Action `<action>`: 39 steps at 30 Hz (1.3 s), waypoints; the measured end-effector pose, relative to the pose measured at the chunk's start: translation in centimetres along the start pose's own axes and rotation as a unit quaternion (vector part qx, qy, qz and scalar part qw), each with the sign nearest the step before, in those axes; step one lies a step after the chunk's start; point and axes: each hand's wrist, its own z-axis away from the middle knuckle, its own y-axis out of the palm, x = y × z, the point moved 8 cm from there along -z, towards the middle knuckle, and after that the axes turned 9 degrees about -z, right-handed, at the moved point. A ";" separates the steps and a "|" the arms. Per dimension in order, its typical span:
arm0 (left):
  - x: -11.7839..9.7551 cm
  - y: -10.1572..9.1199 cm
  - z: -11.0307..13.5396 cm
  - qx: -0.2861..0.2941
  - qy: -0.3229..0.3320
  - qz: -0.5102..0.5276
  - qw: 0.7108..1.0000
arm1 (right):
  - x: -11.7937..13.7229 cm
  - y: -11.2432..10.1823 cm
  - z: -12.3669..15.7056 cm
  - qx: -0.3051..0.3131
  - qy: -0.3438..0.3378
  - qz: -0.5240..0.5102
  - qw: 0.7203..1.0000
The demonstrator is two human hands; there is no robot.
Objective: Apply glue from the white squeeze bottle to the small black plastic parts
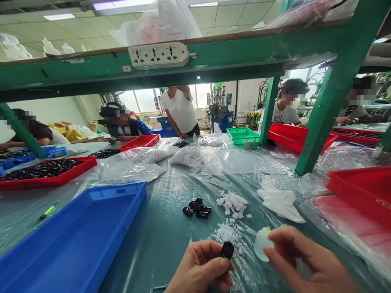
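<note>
Two bare hands work just right of the blue tray (91,228). The left hand (198,268) pinches a small black part (227,250) between thumb and fingers. Farther from the tray, the right hand (308,260) grips a pale translucent piece (261,244). Right of the tray's far corner lie loose black parts (197,208) and white pieces (232,202).

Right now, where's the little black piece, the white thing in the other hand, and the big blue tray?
black piece (227,249): head view, on its shiny upper end.
white thing (260,244): head view, on its rounded left side.
blue tray (76,240): head view, on its bare floor.
</note>
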 end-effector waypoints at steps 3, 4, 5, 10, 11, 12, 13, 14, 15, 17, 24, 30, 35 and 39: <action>-0.1 0.2 0.0 0.001 -0.003 0.005 1.000 | -2.1 -2.8 -0.7 -0.076 0.033 0.038 0.996; 0.0 0.3 0.0 0.004 -0.002 0.008 1.000 | -3.3 -2.4 -1.1 -0.041 0.046 0.023 0.998; 0.1 0.4 0.0 0.009 0.001 0.012 1.000 | -4.7 -1.5 -1.4 0.011 0.066 0.005 0.998; 0.2 0.9 0.0 0.020 0.014 0.033 0.999 | -7.9 2.8 -1.6 0.175 0.104 -0.075 0.976; 0.2 1.0 0.0 0.020 0.016 0.034 0.999 | -7.5 3.2 -1.6 0.186 0.091 -0.080 0.975; 0.2 1.0 0.0 0.020 0.017 0.034 0.999 | -7.0 3.6 -1.6 0.196 0.077 -0.082 0.974; 0.2 1.0 0.0 0.020 0.016 0.034 0.999 | -6.4 3.8 -1.6 0.203 0.066 -0.080 0.974; 0.2 1.0 0.1 0.021 0.013 0.036 0.999 | -5.8 3.7 -1.7 0.204 0.058 -0.073 0.974; 0.2 1.0 0.1 0.021 0.010 0.039 0.999 | -5.2 3.6 -1.7 0.199 0.049 -0.057 0.977; 0.2 1.1 0.2 0.025 0.002 0.044 0.999 | -3.9 2.7 -2.0 0.170 0.018 -0.003 0.985; 0.1 1.4 0.5 0.040 -0.002 0.040 0.998 | 2.0 1.2 -2.4 0.106 -0.247 0.206 0.941; 0.3 1.5 0.4 0.053 0.004 0.060 0.997 | 3.7 0.7 -1.5 0.065 -0.391 0.358 0.845; 0.2 1.5 0.3 0.061 0.018 0.052 0.997 | 3.8 0.6 -1.2 0.061 -0.408 0.413 0.812; 0.1 1.5 0.4 0.060 0.017 0.048 0.997 | 4.1 0.4 -1.3 0.042 -0.409 0.417 0.811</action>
